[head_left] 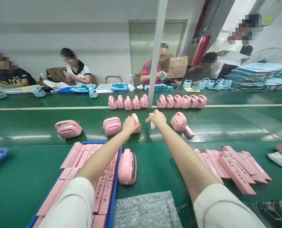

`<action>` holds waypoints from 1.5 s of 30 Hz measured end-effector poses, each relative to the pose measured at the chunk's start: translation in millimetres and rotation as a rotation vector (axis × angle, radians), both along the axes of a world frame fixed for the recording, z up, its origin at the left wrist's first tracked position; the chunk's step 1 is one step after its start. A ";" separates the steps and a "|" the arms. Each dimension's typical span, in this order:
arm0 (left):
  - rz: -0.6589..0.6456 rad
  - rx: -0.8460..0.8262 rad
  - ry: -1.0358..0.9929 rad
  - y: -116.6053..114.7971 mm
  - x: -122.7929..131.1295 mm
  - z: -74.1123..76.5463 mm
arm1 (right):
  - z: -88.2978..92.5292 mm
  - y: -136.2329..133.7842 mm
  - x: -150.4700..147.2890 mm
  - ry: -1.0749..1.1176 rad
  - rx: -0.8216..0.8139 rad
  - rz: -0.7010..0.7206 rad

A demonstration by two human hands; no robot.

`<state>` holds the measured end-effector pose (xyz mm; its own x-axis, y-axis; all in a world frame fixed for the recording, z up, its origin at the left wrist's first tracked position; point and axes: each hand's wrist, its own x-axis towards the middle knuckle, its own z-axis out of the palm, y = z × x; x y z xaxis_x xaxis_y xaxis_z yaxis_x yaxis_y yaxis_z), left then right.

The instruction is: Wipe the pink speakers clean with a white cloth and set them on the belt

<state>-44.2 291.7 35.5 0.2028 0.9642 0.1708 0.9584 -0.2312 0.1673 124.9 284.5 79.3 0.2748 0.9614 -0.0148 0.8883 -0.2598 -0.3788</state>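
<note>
My left hand (129, 125) reaches far across the green table, its fingers closed around a pink handled casing (136, 122) that stands on the surface. In my right hand (159, 117), just to the right, the fingers pinch a white cloth (152, 124) together with a small pink strip (148, 119); how the two lie against each other is partly hidden. Another pink casing (178, 122) sits right of that hand, with a pink flat panel (189, 131) leaning beside it. Nearer to me, below my left hand, a pink casing with a dark window (127, 167) stands upright.
A blue tray (114, 190) of pink panels lies under my left forearm. Loose pink panels (236, 167) lie at the right. A grey speckled mat (145, 210) is at the near edge. Rows of pink casings (177, 101) flank a white post (156, 53). Several people work opposite.
</note>
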 end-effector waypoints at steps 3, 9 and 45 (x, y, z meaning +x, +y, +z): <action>0.044 -0.030 -0.049 -5.5 -5.6 1.2 | -27.3 -2.6 -19.5 0.098 0.014 -0.041; 0.085 -0.054 -0.077 -17.3 0.8 6.3 | -75.6 -23.6 -38.4 0.159 -0.059 -0.041; -0.456 -0.229 -0.793 -286.9 -57.6 85.0 | 34.1 -297.4 51.2 1.307 0.201 0.072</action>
